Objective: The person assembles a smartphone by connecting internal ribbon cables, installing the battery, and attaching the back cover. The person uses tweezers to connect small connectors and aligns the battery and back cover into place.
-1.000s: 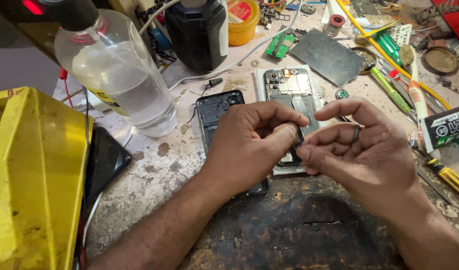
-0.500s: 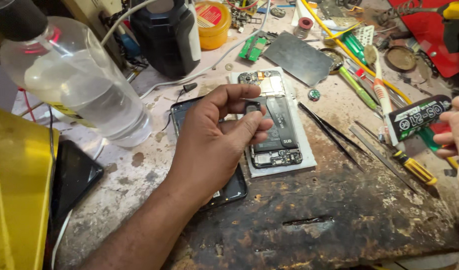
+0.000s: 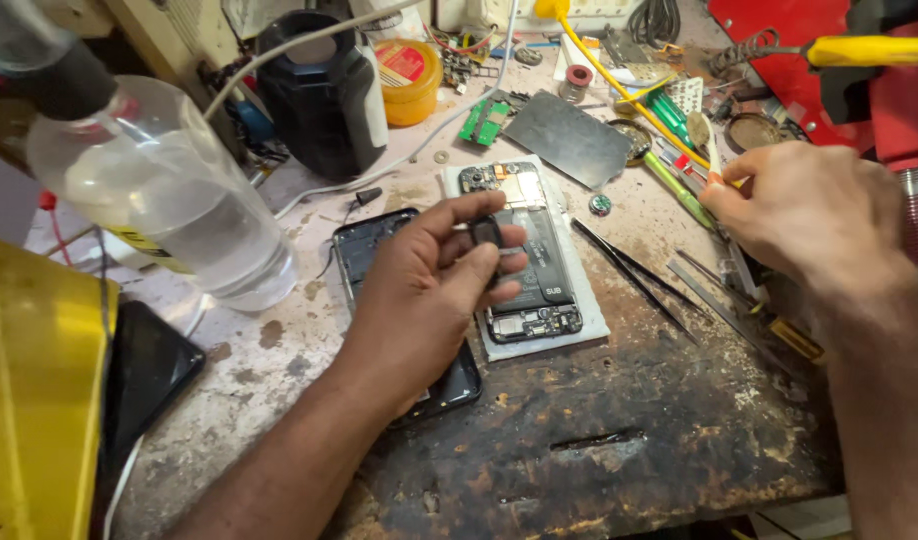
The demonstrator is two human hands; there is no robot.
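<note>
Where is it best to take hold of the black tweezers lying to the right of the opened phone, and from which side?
Grip the black tweezers near their joined lower-right end, coming from above: they lie flat on the bench, and the fine tips point up-left toward the opened phone.

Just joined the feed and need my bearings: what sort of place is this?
Probably a phone repair bench. An opened phone lies with its insides bare under the left hand, tweezers lie beside it, and a green circuit board sits among the clutter on the stained worktop.
</note>
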